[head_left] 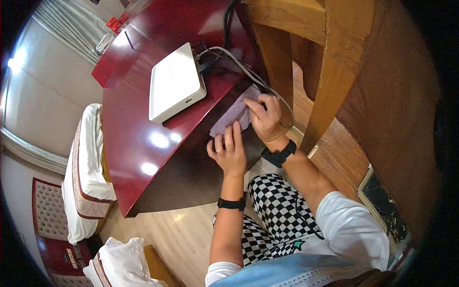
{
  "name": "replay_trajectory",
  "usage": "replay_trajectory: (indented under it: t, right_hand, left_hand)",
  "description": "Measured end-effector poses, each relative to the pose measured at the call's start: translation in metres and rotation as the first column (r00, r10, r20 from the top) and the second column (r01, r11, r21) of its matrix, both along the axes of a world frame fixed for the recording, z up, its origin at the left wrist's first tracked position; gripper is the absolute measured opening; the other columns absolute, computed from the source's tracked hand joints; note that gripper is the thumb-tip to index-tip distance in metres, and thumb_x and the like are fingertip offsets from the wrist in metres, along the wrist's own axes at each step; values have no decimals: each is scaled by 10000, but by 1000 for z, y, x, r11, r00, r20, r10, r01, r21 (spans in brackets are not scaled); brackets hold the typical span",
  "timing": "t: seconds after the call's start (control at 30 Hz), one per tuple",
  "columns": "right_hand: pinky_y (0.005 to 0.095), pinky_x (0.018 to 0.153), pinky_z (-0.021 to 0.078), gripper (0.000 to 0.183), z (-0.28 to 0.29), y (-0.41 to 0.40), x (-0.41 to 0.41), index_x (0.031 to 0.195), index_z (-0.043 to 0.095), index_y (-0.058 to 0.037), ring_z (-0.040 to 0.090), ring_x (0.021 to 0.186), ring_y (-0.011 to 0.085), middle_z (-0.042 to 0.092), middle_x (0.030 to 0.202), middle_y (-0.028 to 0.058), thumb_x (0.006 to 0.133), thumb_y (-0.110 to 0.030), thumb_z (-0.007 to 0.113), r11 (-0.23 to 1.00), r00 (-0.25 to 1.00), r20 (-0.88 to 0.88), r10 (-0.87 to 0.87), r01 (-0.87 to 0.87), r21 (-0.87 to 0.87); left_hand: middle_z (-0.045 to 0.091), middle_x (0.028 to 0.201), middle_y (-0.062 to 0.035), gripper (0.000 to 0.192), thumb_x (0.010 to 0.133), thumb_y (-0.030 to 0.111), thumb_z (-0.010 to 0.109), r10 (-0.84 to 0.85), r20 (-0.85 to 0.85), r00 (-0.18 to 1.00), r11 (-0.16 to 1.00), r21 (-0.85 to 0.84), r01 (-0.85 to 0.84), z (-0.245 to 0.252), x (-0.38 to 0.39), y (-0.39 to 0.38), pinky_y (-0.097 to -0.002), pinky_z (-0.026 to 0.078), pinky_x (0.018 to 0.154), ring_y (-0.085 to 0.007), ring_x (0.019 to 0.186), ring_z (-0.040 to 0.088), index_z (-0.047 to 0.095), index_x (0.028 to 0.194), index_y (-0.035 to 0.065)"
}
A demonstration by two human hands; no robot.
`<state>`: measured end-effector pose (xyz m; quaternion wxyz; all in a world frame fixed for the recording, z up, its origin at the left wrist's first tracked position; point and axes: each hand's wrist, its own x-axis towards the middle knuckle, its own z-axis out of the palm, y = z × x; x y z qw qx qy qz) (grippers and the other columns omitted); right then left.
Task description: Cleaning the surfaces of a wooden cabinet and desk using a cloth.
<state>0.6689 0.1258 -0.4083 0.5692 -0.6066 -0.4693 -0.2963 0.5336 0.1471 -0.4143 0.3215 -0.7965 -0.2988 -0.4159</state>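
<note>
A folded pale purple cloth [231, 113] lies flat against the dark side panel of a glossy red wooden desk, just under the top's edge. My right hand [267, 114] has its fingers curled at the upper end of the cloth, thumb and forefinger pinching it. Below it, my left hand [229, 154] rests its fingertips on the cloth's lower edge, fingers apart. Both wrists wear black bands. On the desktop [132, 104], close above the cloth, sits a white router-like box [175, 82] with a port in its near side.
Grey and black cables [247, 70] run from the box over the desk edge, close to my right hand. A wooden chair [333, 71] stands to the right. Beds with white bedding [95, 161] are at the left. A pen-like stick [129, 40] is farther along the desk.
</note>
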Motion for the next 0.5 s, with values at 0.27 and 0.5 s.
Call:
replay_trajectory:
  t: [0.27, 0.5]
  right_hand:
    - [440, 872, 354, 392, -4, -8, -2, 1125, 608, -166, 492, 962, 291, 528, 1147, 124, 735, -158, 641, 993, 997, 48, -55, 60, -103]
    - [489, 946, 348, 671, -65, -1, -19, 1289, 448, -176, 395, 1122, 381, 371, 1279, 187, 676, -202, 719, 992, 995, 23, 93, -91, -88]
  left_hand:
    - [466, 1166, -23, 293, 869, 207, 514, 44, -50, 998, 999, 9, -43, -2, 4, 3, -408, 350, 931, -237, 1027, 414, 600, 1148, 185]
    - [444, 1172, -37, 334, 821, 185, 565, -58, -110, 992, 998, -22, 56, -31, -26, 1, -397, 418, 860, -250, 1000, 425, 593, 1154, 168]
